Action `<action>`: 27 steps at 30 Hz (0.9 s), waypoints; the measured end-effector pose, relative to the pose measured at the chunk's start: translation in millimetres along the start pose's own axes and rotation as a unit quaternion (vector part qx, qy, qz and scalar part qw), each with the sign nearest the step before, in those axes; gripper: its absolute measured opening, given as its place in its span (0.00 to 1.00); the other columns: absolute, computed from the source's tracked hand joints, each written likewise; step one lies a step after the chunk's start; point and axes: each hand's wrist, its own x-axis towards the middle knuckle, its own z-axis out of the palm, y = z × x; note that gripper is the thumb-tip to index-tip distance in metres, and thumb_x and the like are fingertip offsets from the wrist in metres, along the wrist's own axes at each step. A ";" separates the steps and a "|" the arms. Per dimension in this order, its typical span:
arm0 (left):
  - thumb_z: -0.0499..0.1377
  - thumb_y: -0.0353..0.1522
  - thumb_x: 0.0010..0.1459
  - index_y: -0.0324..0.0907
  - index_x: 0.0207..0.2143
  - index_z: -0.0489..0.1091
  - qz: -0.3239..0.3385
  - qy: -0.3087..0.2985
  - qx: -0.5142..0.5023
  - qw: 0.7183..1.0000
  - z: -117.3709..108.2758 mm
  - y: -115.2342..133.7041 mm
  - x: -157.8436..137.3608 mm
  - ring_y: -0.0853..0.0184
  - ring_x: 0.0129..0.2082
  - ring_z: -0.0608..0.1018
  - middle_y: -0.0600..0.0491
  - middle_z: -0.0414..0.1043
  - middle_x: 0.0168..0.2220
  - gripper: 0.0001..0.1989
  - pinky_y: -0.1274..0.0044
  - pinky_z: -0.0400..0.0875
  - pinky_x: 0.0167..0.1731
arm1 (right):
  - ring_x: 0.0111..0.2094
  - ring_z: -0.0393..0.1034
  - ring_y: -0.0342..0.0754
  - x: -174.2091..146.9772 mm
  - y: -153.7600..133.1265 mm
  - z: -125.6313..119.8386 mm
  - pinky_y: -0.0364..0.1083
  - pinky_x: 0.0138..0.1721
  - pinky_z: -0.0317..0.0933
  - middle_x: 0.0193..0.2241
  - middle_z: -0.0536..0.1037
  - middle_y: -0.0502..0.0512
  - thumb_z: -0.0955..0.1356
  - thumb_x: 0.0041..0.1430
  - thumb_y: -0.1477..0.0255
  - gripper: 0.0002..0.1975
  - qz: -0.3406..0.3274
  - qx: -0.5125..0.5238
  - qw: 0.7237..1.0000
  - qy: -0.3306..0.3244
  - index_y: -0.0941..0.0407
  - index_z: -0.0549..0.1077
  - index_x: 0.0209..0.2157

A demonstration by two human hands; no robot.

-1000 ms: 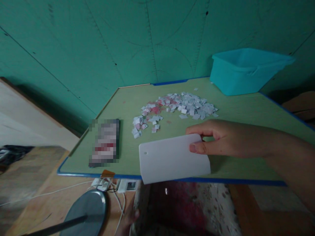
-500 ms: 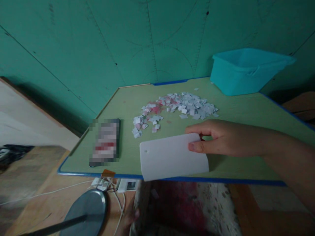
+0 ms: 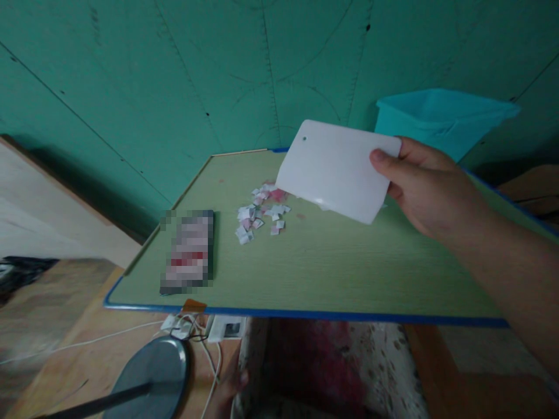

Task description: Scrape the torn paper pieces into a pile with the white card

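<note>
My right hand (image 3: pixel 430 183) grips a thin white plastic scraper (image 3: pixel 336 169) by its right end, thumb on the near face. The scraper is tilted, with a small hole near its upper left corner, and it hides most of the pile of small paper squares behind it. To its lower left, more white and pinkish paper squares (image 3: pixel 247 215) lie loose on the green tabletop (image 3: pixel 305 267). My left hand (image 3: pixel 231 381) is low in the picture, below the table's front edge, in shadow; its fingers are hard to make out.
A turquoise plastic bin (image 3: pixel 441 116) stands at the back right, partly behind my right hand. On the table's left lies a flat, dark-edged object (image 3: pixel 187 253), blurred out. Below are a round grey lamp-like base (image 3: pixel 152 378), white cables and a power strip (image 3: pixel 227 329).
My right hand has lifted the scraper from the table's front edge up and away from me, in front of the larger paper pile. My left hand has hardly moved.
</note>
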 end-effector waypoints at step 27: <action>0.68 0.45 0.20 0.47 0.21 0.75 0.033 0.048 0.010 0.998 7.6 -7.1 5.1 0.40 0.51 0.66 0.46 0.78 0.36 0.20 0.60 0.56 0.53 | 0.29 0.65 0.46 8.3 16.5 -2.0 0.45 0.28 0.57 0.27 0.71 0.51 0.62 0.53 0.64 0.09 0.056 -0.161 0.977 -0.126 0.54 0.66 0.31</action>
